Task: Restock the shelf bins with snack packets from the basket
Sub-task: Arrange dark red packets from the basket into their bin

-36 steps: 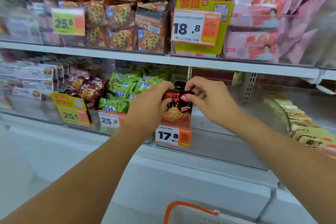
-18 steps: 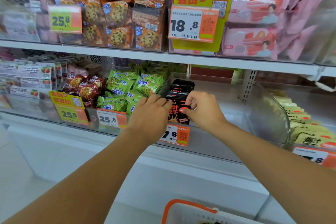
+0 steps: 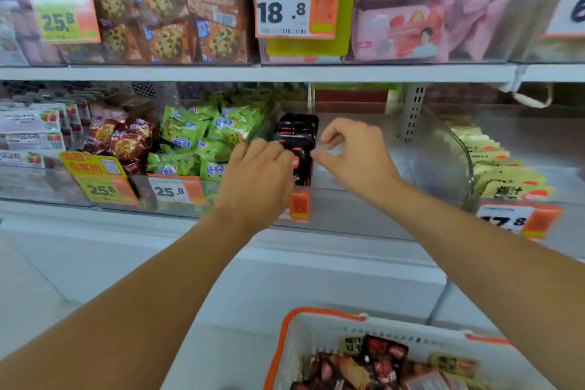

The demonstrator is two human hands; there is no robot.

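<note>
- The right hand (image 3: pixel 357 155) is letting go now: half a second ago it was pinching the black packets (image 3: pixel 297 142), and now its fingers are hanging loosely curled just beside the row, holding nothing
- The left hand (image 3: pixel 256 180) is still resting against the row's left side, fingers fairly straight and touching the front packet, not gripping it
- The packets are standing on edge in the clear bin (image 3: pixel 443 149), tucked against its left wall, next to the green packets (image 3: pixel 196 139)
- The row's long axis is running front to back, broad faces looking out toward the aisle, each packet upright
- By my reading, the placing step is finishing here; most of this bin is still showing bare floor
- The next move is looking like a reach down to the basket (image 3: pixel 285 342), where more dark packets are waiting, and a grab of 1 fresh handful without tipping the row
</note>
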